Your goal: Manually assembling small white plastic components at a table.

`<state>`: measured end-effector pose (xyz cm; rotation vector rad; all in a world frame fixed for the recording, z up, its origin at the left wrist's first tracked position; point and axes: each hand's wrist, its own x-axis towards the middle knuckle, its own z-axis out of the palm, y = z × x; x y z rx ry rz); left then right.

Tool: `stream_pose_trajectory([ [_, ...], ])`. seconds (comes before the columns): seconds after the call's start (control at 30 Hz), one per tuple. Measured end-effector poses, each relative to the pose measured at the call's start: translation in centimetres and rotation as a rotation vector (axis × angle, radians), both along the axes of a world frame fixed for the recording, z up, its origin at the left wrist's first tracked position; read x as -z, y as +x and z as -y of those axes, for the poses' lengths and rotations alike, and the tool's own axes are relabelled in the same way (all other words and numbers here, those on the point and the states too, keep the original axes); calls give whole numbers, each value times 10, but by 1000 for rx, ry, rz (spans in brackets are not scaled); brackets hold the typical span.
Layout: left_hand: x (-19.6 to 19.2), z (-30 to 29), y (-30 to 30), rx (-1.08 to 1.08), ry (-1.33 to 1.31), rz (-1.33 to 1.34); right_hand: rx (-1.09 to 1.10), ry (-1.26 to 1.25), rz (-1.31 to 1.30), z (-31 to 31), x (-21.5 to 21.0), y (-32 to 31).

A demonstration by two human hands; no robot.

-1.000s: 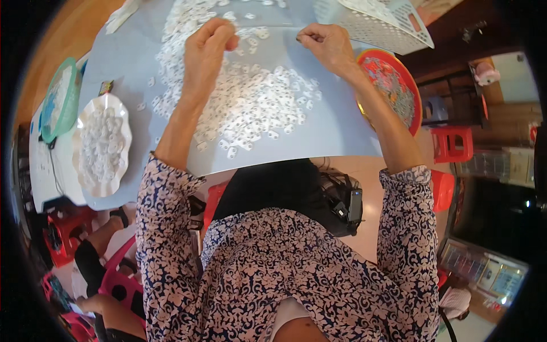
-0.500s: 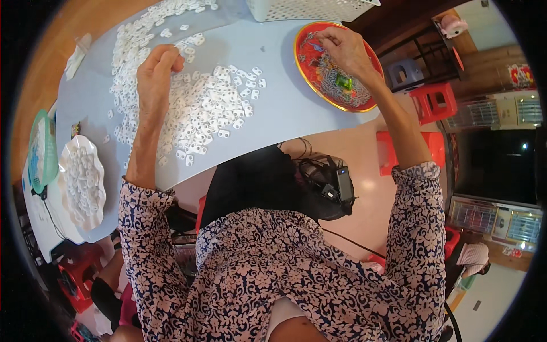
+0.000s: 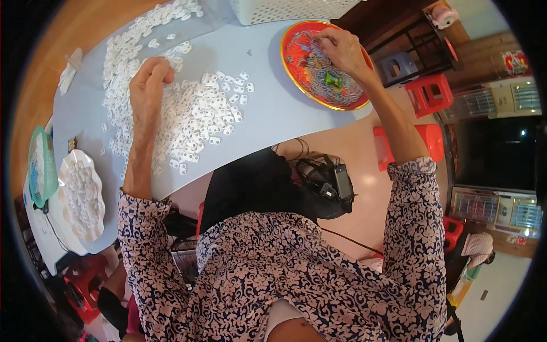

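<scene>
My left hand (image 3: 150,82) is closed just above a spread of small white plastic pieces (image 3: 196,117), each with dark holes or dots. Its fingers are curled together, and anything inside them is hidden. On the right, my right hand (image 3: 343,51) reaches over a red bowl (image 3: 289,64) with a gold rim, its fingertips pinched together near the bowl's contents. Lots of small grey metal pieces (image 3: 336,91), too tiny to identify, lie in the bowl beside a shiny green item (image 3: 334,81). Whatever the pinch holds is too small to see.
A white perforated basket (image 3: 290,11) stands at the table's far edge. To the left are a scalloped white dish (image 3: 98,199) of whitish pieces and a green basket (image 3: 50,171). Red stools (image 3: 428,94) stand right of the table. Cables and a black device (image 3: 342,182) lie near my lap.
The whole view has shifted slightly. My left hand has come a little nearer to me over the white pieces. In the bowl, my right fingertips sit slightly farther right, still pinched.
</scene>
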<state>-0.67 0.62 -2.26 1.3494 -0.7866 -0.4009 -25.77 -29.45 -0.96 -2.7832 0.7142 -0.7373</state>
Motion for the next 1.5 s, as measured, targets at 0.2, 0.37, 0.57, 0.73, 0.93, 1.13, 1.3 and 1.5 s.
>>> stream_pose_trajectory([
  [0.2, 2, 2, 3, 12, 2, -13, 121, -13, -54, 15, -12, -23],
  [0.37, 2, 2, 1, 11, 19, -14, 162, -190, -202, 3, -14, -37],
  [0.57, 2, 3, 0, 0, 46, 19, 57, 11, -141, -9, -19, -24],
  [0.73, -1, 4, -2, 12, 50, 13, 9, 111, -170, 1, -22, -28],
  [0.93, -2, 1, -4, 15, 56, 55, -193, -81, -279, -3, -23, -19],
  [1.13, -1, 4, -7, 15, 60, 10, -239, 75, -166, -3, -13, -15],
  [1.3, -1, 2, -9, 15, 45, 19, -159, 71, -135, -14, -23, -12],
  [1.5, -9, 0, -15, -13, 113, 61, -63, 61, -102, -12, -25, -12],
])
